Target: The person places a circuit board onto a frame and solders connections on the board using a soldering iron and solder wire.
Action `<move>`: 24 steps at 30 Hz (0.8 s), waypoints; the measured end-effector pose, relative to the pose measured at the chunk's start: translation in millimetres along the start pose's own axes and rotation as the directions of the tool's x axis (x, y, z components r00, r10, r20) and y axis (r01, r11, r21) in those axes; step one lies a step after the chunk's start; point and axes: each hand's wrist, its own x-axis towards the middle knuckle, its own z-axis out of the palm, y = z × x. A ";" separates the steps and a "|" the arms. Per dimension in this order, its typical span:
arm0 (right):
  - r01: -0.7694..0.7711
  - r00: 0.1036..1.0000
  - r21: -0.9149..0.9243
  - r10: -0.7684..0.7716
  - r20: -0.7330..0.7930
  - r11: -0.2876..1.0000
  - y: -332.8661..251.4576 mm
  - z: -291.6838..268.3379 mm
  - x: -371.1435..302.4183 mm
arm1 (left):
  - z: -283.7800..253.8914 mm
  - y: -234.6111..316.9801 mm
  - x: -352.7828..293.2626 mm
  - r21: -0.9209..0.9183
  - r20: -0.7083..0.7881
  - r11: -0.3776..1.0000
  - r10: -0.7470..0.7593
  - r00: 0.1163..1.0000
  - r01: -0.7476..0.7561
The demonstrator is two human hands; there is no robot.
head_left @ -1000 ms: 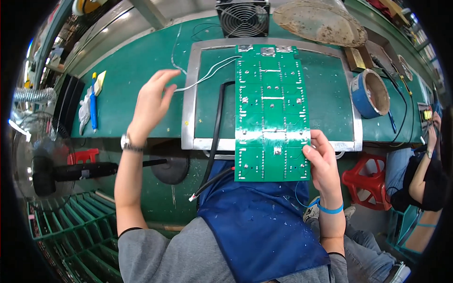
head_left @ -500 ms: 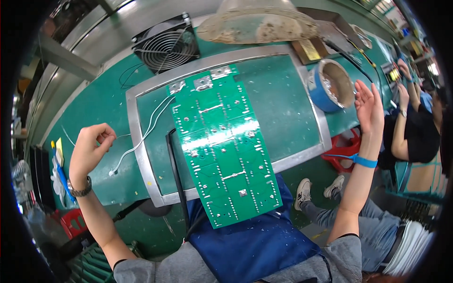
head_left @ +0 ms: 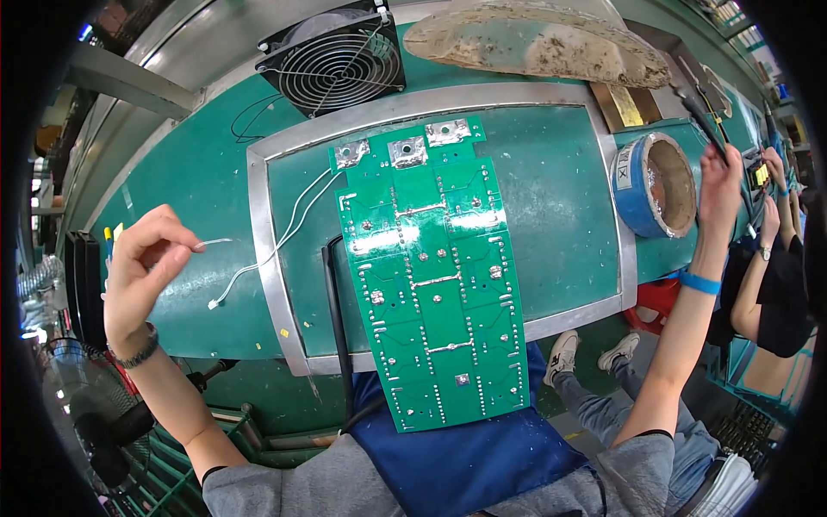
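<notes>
Two thin white wires [head_left: 276, 233] stay taut in your pinching left hand [head_left: 142, 267]; your right hand [head_left: 719, 185] grips a dark tool [head_left: 696, 110], leaving the green circuit board [head_left: 431, 276] free.

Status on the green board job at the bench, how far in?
Done: the long green circuit board lies solder side up on the metal-framed bench plate, many joints shiny, thin white wires attached. In hand: left hand pinches a white wire end; right hand reaches for a dark-handled tool beyond the blue tape-wrapped pot. Left: cannot tell which joints remain.
</notes>
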 end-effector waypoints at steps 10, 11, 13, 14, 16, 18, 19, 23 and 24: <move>-0.077 0.989 0.133 0.092 -0.114 0.988 -73.5 85.7 -156.4 | 142.3 76.4 48.2 -0.383 0.312 0.856 0.474 0.823 -0.348; -0.089 0.995 0.201 0.078 0.064 0.976 -72.5 90.4 -163.5 | 157.2 77.1 41.9 -0.426 0.331 0.821 0.532 0.779 -0.380; -0.019 0.999 -0.130 0.014 -0.035 0.991 -67.3 105.0 -176.2 | 176.6 84.4 25.0 -0.272 0.390 0.790 0.612 0.688 -0.549; 0.050 0.998 -0.302 -0.057 -0.015 0.952 -60.4 107.9 -179.5 | 180.9 90.7 20.6 -0.175 0.405 0.743 0.653 0.640 -0.646; 0.112 0.994 -0.444 -0.102 0.047 0.889 -65.8 121.5 -181.4 | 180.4 95.3 26.5 -0.173 0.354 0.717 0.685 0.636 -0.676; 0.179 0.984 -0.576 -0.140 0.113 0.797 -78.4 137.8 -178.9 | 172.0 94.1 47.3 -0.011 -0.006 0.766 0.643 0.766 -0.643; 0.217 0.971 -0.534 -0.125 0.203 0.817 -79.5 146.3 -173.0 | 166.2 89.9 60.1 0.073 -0.086 0.801 0.599 0.796 -0.594; 0.252 0.938 -0.520 -0.074 0.338 0.816 -73.7 182.2 -150.8 | 151.3 72.3 80.6 0.269 -0.287 0.882 0.456 0.843 -0.386; 0.259 0.921 -0.547 -0.033 0.388 0.796 -75.4 188.4 -147.3 | 146.6 67.3 77.9 0.274 -0.290 0.886 0.447 0.846 -0.374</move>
